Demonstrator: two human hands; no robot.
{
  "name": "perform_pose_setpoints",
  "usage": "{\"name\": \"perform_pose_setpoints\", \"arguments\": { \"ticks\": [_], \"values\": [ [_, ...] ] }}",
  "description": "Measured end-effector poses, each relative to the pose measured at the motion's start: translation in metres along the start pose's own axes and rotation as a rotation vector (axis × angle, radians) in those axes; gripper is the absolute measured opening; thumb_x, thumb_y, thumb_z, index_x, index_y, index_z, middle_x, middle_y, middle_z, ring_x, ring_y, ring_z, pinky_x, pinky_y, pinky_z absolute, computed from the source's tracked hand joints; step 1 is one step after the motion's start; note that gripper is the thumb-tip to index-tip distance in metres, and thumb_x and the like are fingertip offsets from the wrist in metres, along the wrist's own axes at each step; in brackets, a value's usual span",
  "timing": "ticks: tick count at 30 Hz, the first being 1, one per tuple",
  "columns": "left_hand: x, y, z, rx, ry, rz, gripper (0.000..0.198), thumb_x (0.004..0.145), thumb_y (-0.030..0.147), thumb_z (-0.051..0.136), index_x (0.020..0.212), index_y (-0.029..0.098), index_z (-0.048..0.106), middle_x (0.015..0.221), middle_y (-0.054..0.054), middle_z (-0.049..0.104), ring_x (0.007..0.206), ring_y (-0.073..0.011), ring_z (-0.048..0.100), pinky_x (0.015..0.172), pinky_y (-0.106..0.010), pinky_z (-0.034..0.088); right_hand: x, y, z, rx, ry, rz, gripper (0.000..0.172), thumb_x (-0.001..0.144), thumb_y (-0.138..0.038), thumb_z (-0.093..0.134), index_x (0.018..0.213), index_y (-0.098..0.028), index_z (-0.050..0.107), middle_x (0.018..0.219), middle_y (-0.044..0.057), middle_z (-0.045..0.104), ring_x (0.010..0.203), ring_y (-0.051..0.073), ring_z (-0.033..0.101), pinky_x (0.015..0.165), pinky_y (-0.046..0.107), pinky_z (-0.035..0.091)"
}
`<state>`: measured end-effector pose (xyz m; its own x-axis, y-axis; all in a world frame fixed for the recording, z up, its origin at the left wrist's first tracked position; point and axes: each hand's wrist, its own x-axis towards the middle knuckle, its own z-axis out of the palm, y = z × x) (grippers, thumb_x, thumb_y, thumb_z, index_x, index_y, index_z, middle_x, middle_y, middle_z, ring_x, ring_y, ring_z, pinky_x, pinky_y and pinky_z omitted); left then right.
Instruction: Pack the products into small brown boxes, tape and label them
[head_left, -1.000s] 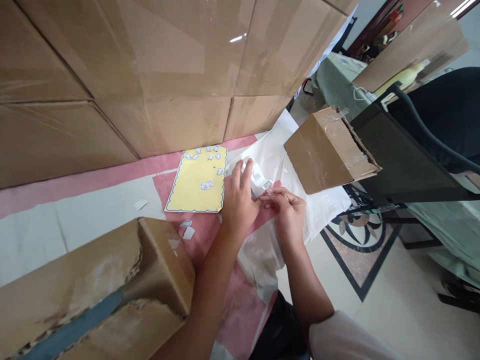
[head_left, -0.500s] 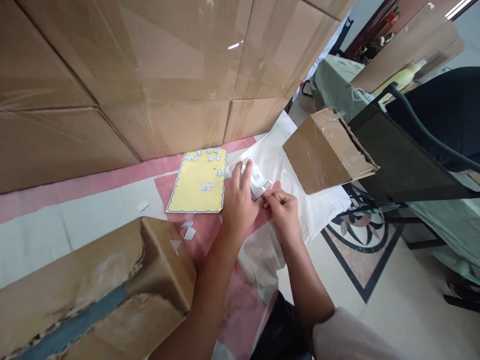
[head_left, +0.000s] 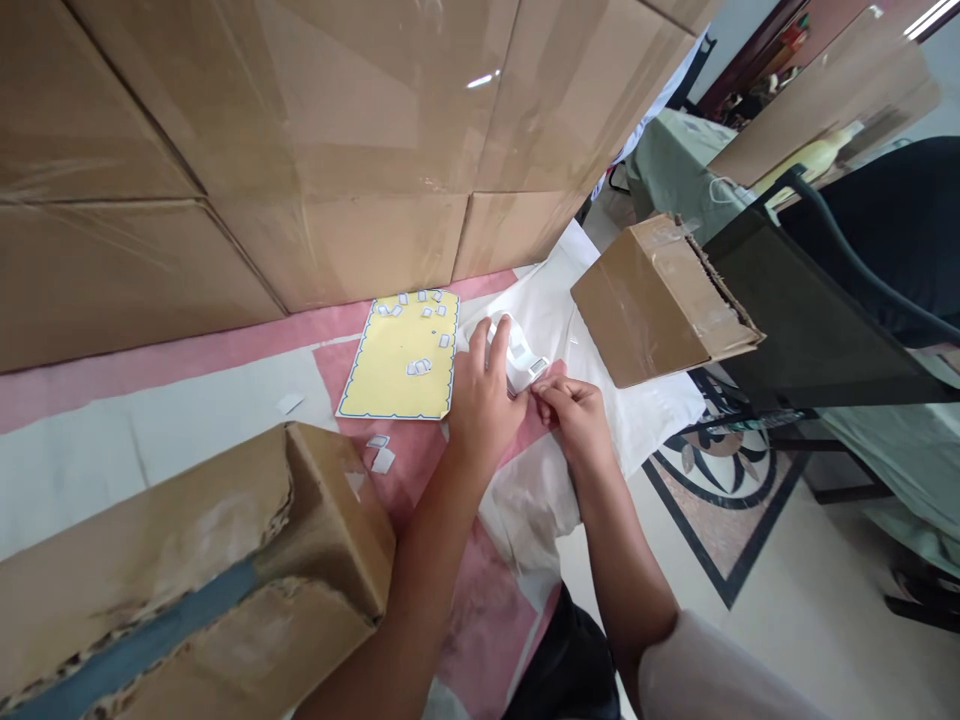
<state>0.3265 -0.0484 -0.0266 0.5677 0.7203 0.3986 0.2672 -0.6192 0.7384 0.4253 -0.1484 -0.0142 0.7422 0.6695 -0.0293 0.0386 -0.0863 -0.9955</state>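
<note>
My left hand (head_left: 481, 403) is wrapped round a white tape dispenser (head_left: 517, 356) that rests on white plastic sheeting (head_left: 645, 410) on the floor. My right hand (head_left: 576, 416) is closed in a pinch right at the dispenser's front end; what its fingertips hold is too small to make out. Just left of my hands lies a yellow sheet (head_left: 401, 358) with a blue border and several small white labels on it. Two loose white paper bits (head_left: 379, 455) lie on the pink floor covering below the sheet.
A wall of large taped cardboard boxes (head_left: 300, 150) rises behind the sheet. A torn cardboard box (head_left: 187, 570) sits at lower left. Another small box (head_left: 660, 300) juts out at the right beside a dark chair (head_left: 817, 300). Patterned tile floor (head_left: 720, 500) lies to the right.
My right hand has drawn in closer to the dispenser's front end and its fingers have tightened into a pinch. My left hand has kept its hold on the dispenser.
</note>
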Motion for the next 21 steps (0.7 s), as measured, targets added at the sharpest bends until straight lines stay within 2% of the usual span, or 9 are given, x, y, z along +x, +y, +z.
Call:
{"name": "perform_pose_setpoints", "arguments": {
  "ticks": [3, 7, 9, 11, 13, 17, 21],
  "values": [
    [0.000, 0.000, 0.001, -0.012, 0.003, 0.013, 0.080, 0.087, 0.025, 0.074, 0.156, 0.020, 0.034, 0.160, -0.020, 0.042, 0.141, -0.0389, 0.047, 0.109, -0.054, 0.049, -0.006, -0.006, 0.004, -0.006, 0.068, -0.077, 0.049, 0.082, -0.016, 0.070, 0.046, -0.022, 0.036, 0.055, -0.003, 0.053, 0.056, 0.012, 0.047, 0.061, 0.030, 0.038],
    [0.001, 0.002, -0.002, -0.111, 0.067, 0.061, 0.072, 0.086, 0.028, 0.071, 0.151, 0.020, 0.041, 0.155, -0.021, 0.040, 0.134, -0.0360, 0.052, 0.104, -0.050, 0.051, -0.011, -0.012, 0.009, -0.100, 0.158, -0.231, 0.043, 0.083, -0.013, 0.067, 0.049, -0.021, 0.042, 0.068, -0.001, 0.057, 0.070, 0.014, 0.056, 0.066, 0.030, 0.041],
    [0.002, 0.003, -0.003, -0.175, 0.088, 0.118, 0.056, 0.088, 0.028, 0.069, 0.142, 0.022, 0.053, 0.150, -0.017, 0.044, 0.124, -0.0305, 0.057, 0.098, -0.044, 0.053, -0.013, -0.014, 0.010, -0.105, 0.179, -0.281, 0.044, 0.084, -0.011, 0.066, 0.049, -0.020, 0.041, 0.072, 0.000, 0.060, 0.075, 0.015, 0.059, 0.070, 0.030, 0.043],
    [0.002, 0.004, -0.004, -0.210, 0.089, 0.182, 0.034, 0.091, 0.031, 0.067, 0.124, 0.024, 0.066, 0.144, -0.013, 0.049, 0.114, -0.0255, 0.060, 0.095, -0.040, 0.054, -0.014, -0.014, 0.010, -0.125, 0.183, -0.328, 0.045, 0.084, -0.010, 0.065, 0.049, -0.019, 0.038, 0.076, 0.000, 0.062, 0.077, 0.014, 0.059, 0.072, 0.030, 0.044],
    [0.002, 0.004, -0.004, -0.229, 0.089, 0.210, 0.019, 0.092, 0.033, 0.068, 0.108, 0.023, 0.073, 0.138, -0.010, 0.053, 0.107, -0.0222, 0.060, 0.093, -0.038, 0.054, -0.014, -0.014, 0.010, -0.161, 0.161, -0.381, 0.046, 0.086, -0.011, 0.064, 0.050, -0.019, 0.036, 0.079, 0.000, 0.063, 0.076, 0.014, 0.059, 0.071, 0.030, 0.044],
    [0.000, 0.004, -0.003, -0.282, 0.096, 0.211, 0.009, 0.095, 0.026, 0.065, 0.093, 0.022, 0.072, 0.126, -0.008, 0.059, 0.099, -0.0183, 0.062, 0.092, -0.037, 0.055, -0.017, -0.014, 0.012, -0.197, 0.129, -0.434, 0.046, 0.089, -0.015, 0.062, 0.052, -0.020, 0.034, 0.081, 0.001, 0.062, 0.077, 0.014, 0.060, 0.070, 0.030, 0.046],
    [-0.001, 0.004, -0.005, -0.263, 0.078, 0.197, 0.015, 0.101, 0.027, 0.056, 0.091, 0.022, 0.066, 0.116, -0.008, 0.062, 0.112, -0.0201, 0.063, 0.095, -0.036, 0.057, -0.021, -0.016, 0.016, -0.198, 0.133, -0.411, 0.046, 0.092, -0.023, 0.062, 0.054, -0.021, 0.037, 0.087, 0.003, 0.066, 0.088, 0.018, 0.066, 0.079, 0.033, 0.051]
  ]
}}
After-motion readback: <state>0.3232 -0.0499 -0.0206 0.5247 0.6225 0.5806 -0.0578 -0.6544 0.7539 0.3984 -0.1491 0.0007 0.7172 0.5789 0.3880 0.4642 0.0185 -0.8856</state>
